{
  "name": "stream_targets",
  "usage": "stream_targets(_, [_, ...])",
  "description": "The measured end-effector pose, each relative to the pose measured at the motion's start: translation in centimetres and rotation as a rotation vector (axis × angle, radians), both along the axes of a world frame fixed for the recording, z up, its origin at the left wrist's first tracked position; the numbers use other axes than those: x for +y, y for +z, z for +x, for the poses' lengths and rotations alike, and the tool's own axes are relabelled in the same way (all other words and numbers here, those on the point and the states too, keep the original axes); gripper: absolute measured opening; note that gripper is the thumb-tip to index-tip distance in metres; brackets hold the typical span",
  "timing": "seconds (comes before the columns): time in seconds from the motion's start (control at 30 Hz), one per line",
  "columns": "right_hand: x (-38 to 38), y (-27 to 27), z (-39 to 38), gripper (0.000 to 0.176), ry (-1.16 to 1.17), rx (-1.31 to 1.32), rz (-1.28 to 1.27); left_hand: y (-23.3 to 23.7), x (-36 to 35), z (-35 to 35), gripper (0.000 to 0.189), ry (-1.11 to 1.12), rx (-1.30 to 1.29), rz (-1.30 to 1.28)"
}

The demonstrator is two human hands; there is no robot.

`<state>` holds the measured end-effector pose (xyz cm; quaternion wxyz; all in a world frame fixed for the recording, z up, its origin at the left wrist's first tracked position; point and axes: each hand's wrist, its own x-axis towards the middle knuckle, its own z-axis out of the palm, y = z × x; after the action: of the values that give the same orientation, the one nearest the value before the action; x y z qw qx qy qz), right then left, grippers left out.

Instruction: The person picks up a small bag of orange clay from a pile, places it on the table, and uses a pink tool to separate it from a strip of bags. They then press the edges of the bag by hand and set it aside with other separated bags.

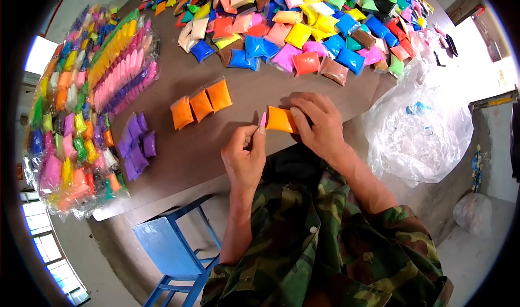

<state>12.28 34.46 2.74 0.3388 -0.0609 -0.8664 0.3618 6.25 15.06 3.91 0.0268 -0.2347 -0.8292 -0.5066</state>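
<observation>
Near the table's front edge, my left hand point(245, 151) is closed, pinching a small pink piece point(263, 119) that stands upright between thumb and forefinger. Just right of it, my right hand point(318, 120) holds an orange packet point(280, 120) by its right side, with the thumb on top. The pink piece is close to the packet's left end. Left of my hands, three orange packets point(201, 104) lie in a slanting row. Farther left is a group of several purple packets point(138, 153).
A large heap of colourful packets point(307, 30) covers the table's far side. Bagged rows of packets point(81, 117) lie at the left. A clear plastic bag point(422, 128) hangs at the right edge. A blue chair point(170, 247) stands below the table's front left.
</observation>
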Motion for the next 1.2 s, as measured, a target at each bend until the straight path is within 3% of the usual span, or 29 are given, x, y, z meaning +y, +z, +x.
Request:
stream_targets(0.17, [-1.1, -0.8, 1.3, 0.023, 0.033, 0.086, 0.253, 0.5, 2.2, 0.0, 0.008, -0.021, -0.039, 0.028])
stream_targets(0.63, [-0.9, -2.3, 0.9, 0.025, 0.004, 0.111, 0.260, -0.3, 1.9, -2.9, 0.007, -0.028, 0.044, -0.226])
stream_targets(0.77, [-0.8, -2.4, 1.0, 0.023, 0.019, 0.114, 0.274, 1.2, 2.2, -2.3, 0.007, 0.016, 0.030, -0.247])
stream_targets(0.87, [-0.8, -2.4, 0.9, 0.023, 0.019, 0.122, 0.282, 1.7, 3.3, -1.4, 0.005, -0.040, 0.075, -0.124])
stream_targets(1.2, [-0.9, -2.3, 0.9, 0.024, -0.002, 0.138, 0.302, 1.5, 3.8, -4.0, 0.007, -0.081, 0.073, -0.460])
